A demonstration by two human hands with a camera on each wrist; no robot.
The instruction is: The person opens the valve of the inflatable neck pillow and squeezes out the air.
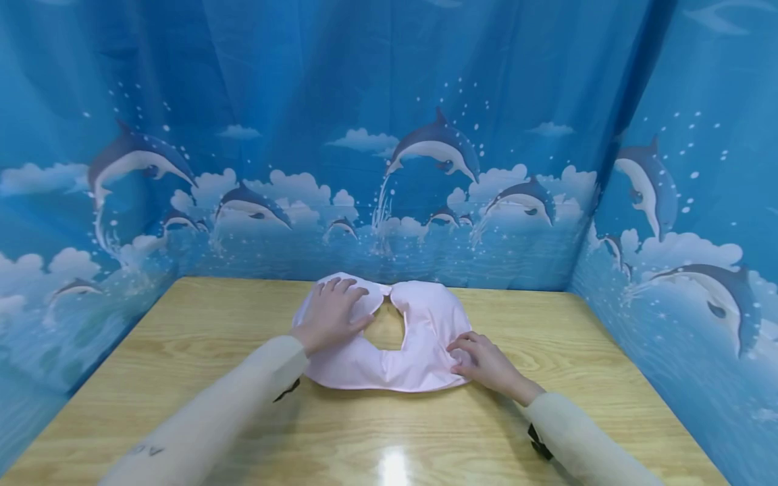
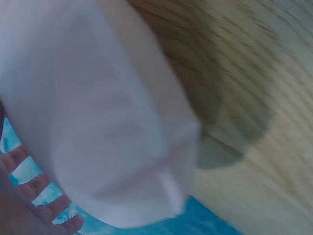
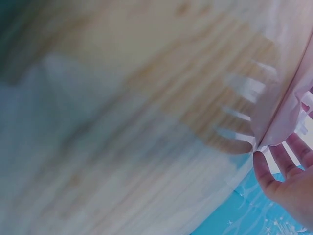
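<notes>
A pale pink U-shaped pillow [image 1: 419, 337] lies flat on the wooden table [image 1: 182, 351], toward the table's far edge and about midway across it. The two arms of the pillow point away from the person and nearly meet at their tips, enclosing a round gap where bare wood shows. Nothing lies in that gap.

The left hand [image 1: 331, 314] rests palm down on the pillow's left arm, fingers straight and slightly spread, pressing on the fabric without gripping it. In the left wrist view the pillow [image 2: 107, 127] fills most of the frame, blurred, with straightened fingers [image 2: 29, 193] at its lower left edge.

The right hand [image 1: 480, 361] sits at the pillow's near right edge, fingers curled onto the fabric. The right wrist view shows fingertips [image 3: 266, 169] pinching the pillow's seam edge [image 3: 288, 122]; that view is heavily blurred.

Both forearms wear light cream sleeves [image 1: 243, 398]. No containers stand on the table. Behind and to both sides of the pillow, a blue curtain printed with dolphins and clouds [image 1: 425, 148] encloses the table. A bright glare spot shows on the wood near the person, in front of the pillow.
</notes>
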